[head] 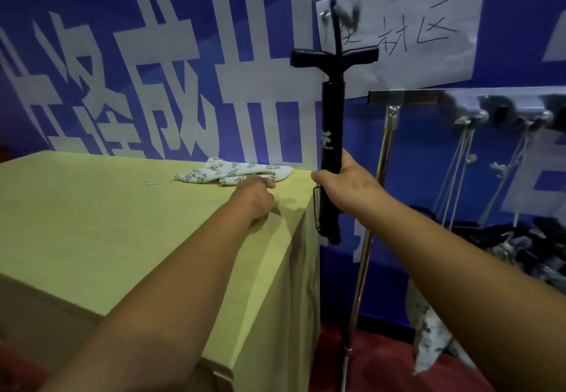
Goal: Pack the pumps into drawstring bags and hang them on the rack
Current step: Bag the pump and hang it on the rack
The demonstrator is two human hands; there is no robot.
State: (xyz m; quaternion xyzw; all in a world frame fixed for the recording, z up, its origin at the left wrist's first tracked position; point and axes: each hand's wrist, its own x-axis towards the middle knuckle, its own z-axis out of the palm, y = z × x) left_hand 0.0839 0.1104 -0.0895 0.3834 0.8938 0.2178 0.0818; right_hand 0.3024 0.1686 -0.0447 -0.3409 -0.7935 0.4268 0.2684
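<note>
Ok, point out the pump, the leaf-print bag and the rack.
pump (332, 116): head view, middle of the black barrel.
leaf-print bag (214, 171): head view, middle of the cloth.
rack (422, 97): head view, top rail.

Fig. Makeshift work station, booth-like rather than domestic. A blue banner (122, 8) with large white characters forms the back wall, and a handwritten paper sign (428, 33) is taped onto it. A cloth-covered table (92, 223) stands in front. Beyond the table's right edge, a metal rack (407, 97) with hooks stands on red floor (382, 361).
</note>
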